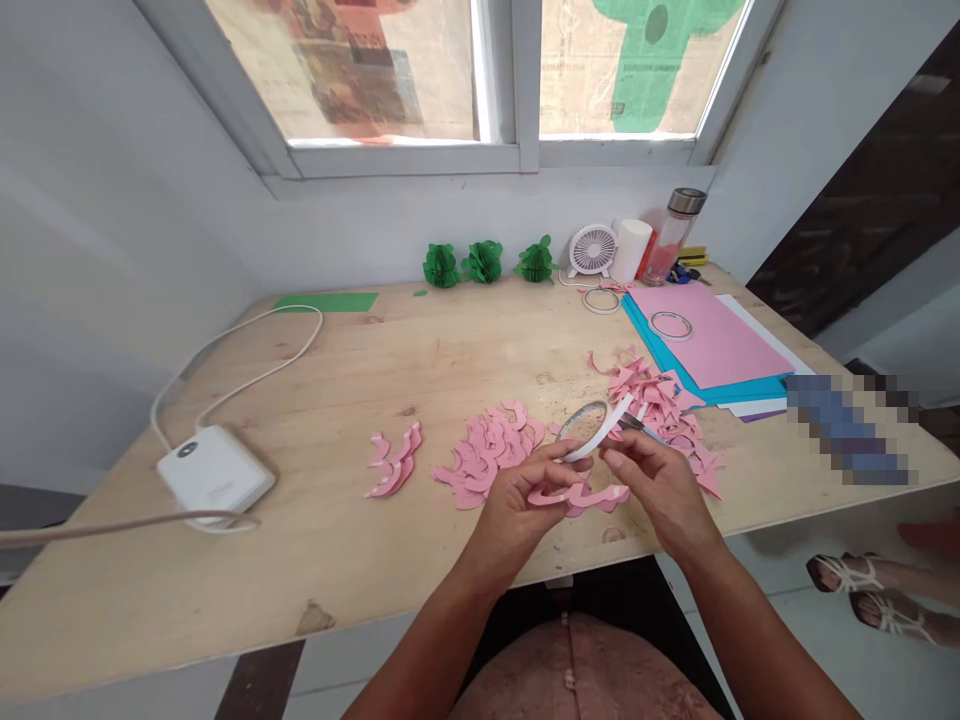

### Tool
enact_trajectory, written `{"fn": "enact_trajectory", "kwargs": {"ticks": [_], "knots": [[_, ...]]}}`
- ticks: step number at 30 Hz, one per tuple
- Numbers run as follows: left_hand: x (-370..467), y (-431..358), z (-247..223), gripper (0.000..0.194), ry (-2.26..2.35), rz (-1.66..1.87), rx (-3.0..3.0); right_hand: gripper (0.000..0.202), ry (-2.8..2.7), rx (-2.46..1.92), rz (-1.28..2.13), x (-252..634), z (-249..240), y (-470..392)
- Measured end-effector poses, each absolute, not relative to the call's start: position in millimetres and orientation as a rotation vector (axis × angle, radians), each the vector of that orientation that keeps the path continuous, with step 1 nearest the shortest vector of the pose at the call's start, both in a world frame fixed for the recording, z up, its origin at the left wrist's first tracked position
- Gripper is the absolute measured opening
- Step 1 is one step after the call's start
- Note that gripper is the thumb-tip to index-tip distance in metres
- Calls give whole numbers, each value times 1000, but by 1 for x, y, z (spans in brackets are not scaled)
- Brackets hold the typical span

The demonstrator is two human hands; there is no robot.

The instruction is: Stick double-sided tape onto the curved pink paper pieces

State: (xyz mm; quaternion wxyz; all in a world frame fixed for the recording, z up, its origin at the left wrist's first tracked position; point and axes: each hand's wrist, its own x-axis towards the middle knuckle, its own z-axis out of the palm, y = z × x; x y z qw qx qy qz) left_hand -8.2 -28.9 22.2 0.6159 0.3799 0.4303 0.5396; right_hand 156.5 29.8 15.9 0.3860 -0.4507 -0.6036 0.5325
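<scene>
A wavy pink paper cutout (577,497) is in my left hand (521,500), whose fingers are closed around its left end. White patches like tape show on the cutout. A white tape strip (600,432) rises from my left fingertips toward the upper right. Beside it is a roll of tape (583,420), partly hidden by my fingers. My right hand (664,490) is closed in a pinch close to the strip; what its fingertips hold is hidden. A small dark metal object (631,422) shows just above them.
Pink cutouts (491,450) lie left of my hands, with a smaller group (396,460) farther left. Pink scraps (652,390) and coloured sheets (720,330) are at right. Green paper shapes (482,262), a fan (592,250) and a bottle (675,235) line the wall. A white box (216,475) has cables.
</scene>
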Motion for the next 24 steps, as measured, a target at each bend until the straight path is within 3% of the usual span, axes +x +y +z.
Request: {"fn": "enact_trajectory", "kwargs": {"ticks": [6,20,24], "knots": [[-6,-30,22,9,1045,1282,998,19,-1330,-1096,1556,141,16,28],[-7,-30,18,5,1075,1312,960,13,-1326,-1201,1412,146,17,32],[-7,-30,15,8,1088,1309,977,22,-1210,-1146,1530,149,18,31]]}}
